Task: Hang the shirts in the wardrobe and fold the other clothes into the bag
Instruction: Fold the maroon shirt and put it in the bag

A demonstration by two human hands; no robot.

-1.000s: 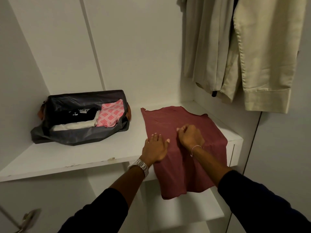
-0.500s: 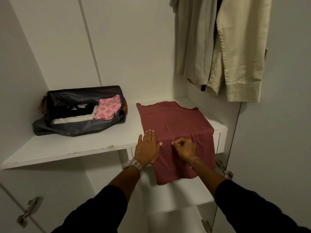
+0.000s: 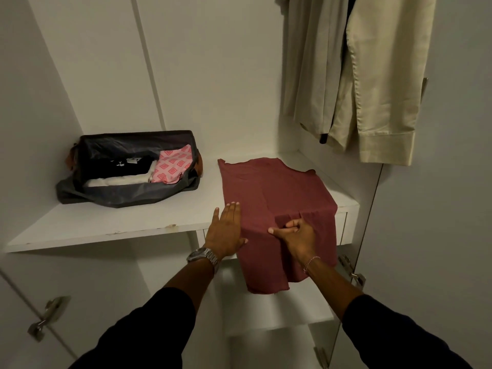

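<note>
Pressing flat: left hand (image 3: 226,231), fingers straight and together, thumb out to the right, palm down at the left edge of the red cloth (image 3: 271,198) where it meets the shelf (image 3: 111,222) front. Watch (image 3: 203,256) on wrist; forearm bare, dark sleeve pushed up, reaching in from lower centre.

Pinching: right hand (image 3: 294,231), fingers curled, thumb pointing left, gathering a fold of red cloth at the shelf's front edge. Small creases in the fabric just above the knuckles. Bracelet (image 3: 310,263) on wrist; arm entering from lower right, dark sleeve.

Red cloth: spread on right part of shelf, back portion lying flat, front portion draped over the edge and hanging down in front of a lower shelf (image 3: 279,307).

Bag (image 3: 127,194): dark grey, open, on left part of shelf, well apart from both hands. Contents: black garment (image 3: 125,166) at back, white garment (image 3: 119,181) in front of it, pink patterned garment (image 3: 173,167) at right end.

Shirts (image 3: 372,75): pale beige, hanging at upper right above the shelf's right end, one cuff lowest.

Hinges (image 3: 45,318): metal, lower left and lower right on wardrobe panels.
</note>
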